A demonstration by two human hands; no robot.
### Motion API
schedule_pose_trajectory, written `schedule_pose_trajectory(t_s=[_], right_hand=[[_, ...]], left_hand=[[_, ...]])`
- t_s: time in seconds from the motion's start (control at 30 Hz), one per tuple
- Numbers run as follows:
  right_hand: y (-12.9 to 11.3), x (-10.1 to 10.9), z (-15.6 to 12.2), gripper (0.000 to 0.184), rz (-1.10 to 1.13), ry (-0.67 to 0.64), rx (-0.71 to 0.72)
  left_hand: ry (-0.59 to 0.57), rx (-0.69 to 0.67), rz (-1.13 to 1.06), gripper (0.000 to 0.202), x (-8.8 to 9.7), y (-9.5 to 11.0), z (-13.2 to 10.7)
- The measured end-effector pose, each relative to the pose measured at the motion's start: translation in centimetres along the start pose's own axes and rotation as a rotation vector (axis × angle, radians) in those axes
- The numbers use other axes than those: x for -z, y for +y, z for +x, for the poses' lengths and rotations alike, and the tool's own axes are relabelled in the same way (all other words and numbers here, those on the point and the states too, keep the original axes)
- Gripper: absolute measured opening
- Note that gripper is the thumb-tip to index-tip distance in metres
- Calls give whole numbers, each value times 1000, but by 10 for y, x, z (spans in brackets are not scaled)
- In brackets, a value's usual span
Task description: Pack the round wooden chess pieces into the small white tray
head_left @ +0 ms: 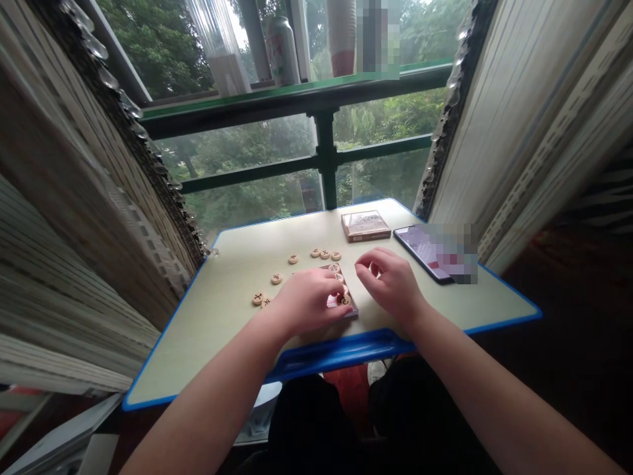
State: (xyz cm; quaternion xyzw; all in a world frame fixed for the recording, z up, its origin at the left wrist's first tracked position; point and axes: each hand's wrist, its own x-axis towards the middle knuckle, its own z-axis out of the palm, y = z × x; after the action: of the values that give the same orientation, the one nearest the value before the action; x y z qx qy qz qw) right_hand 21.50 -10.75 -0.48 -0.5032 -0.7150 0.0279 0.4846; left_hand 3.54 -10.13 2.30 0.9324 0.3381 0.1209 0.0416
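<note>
Over a small open box (352, 312), my left hand (309, 297) reaches in with bent fingers. Its thumb and fingertips close around a round wooden Chinese chess piece (344, 300) at the box's near right corner. More chess pieces (335, 268) stand in a row along the box's right side; my left hand covers much of the rest. To the right of the box, my right hand (390, 277) hovers with curled fingers pinched together. A pale bit shows between them, too small to name. Several loose chess pieces (277, 279) lie left of and behind the box.
A flat box lid (366, 225) lies at the table's back, with a phone (430, 254) to its right. The pale table (198, 343) has a blue rim. Behind it, a can (281, 51) and cups stand on the window ledge. Curtains (519, 99) hang on both sides.
</note>
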Motion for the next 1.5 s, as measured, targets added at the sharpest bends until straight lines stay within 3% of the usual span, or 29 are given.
schedule_pose_trajectory(t_s=[0.57,0.77,0.93,1.13,1.5], right_hand=[[-1,0,0,14,9,-20,-4],[-3,0,0,14,17,-9,-7],[-1,0,0,13,25,4,10],[1,-1,0,12,19,0,20],[0,-1,0,11,32,-18,14]], left_hand=[[-20,11,-73,28,-4,0,1],[33,16,-96,21,4,-6,-3],[-23,8,-136,19,11,-7,-5],[-102,-94,6,24,8,0,-3],[-84,-111,46,24,5,0,-4]])
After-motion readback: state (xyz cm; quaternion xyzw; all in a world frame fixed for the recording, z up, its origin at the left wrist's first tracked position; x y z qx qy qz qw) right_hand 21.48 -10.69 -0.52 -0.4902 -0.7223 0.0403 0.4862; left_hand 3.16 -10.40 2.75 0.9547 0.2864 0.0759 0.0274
